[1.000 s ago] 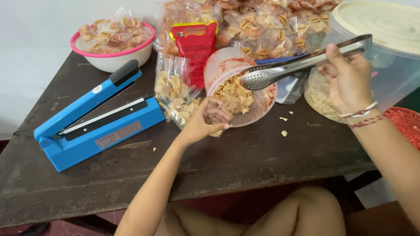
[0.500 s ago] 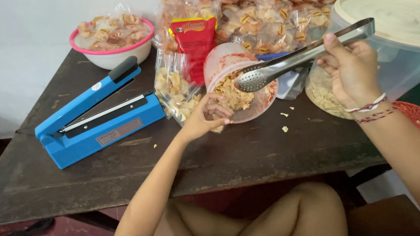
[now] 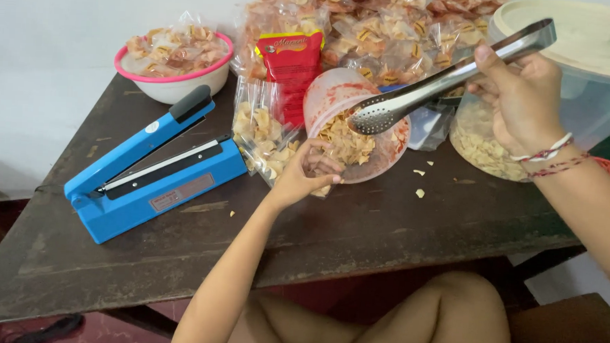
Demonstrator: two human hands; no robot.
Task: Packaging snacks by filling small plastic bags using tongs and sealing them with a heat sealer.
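Note:
My left hand (image 3: 306,176) grips the lower rim of a clear round plastic tub (image 3: 388,154) that is tipped on its side and holds pale chips. My right hand (image 3: 521,98) holds metal tongs (image 3: 446,78), whose perforated tip is inside the tub's mouth, above the chips. A clear bag of chips (image 3: 262,132) lies just left of the tub, and a red packet (image 3: 289,61) leans behind it.
A blue heat sealer (image 3: 147,168) lies on the dark wooden table (image 3: 385,230) at the left. A pink-rimmed white bowl (image 3: 176,63) of wrapped snacks stands behind it. Many sealed snack bags (image 3: 380,31) pile at the back. A large clear lidded container (image 3: 583,74) is at right.
The tongs' tip has dipped further into the tub's mouth. My left hand keeps its hold on the tub. The view has shifted slightly.

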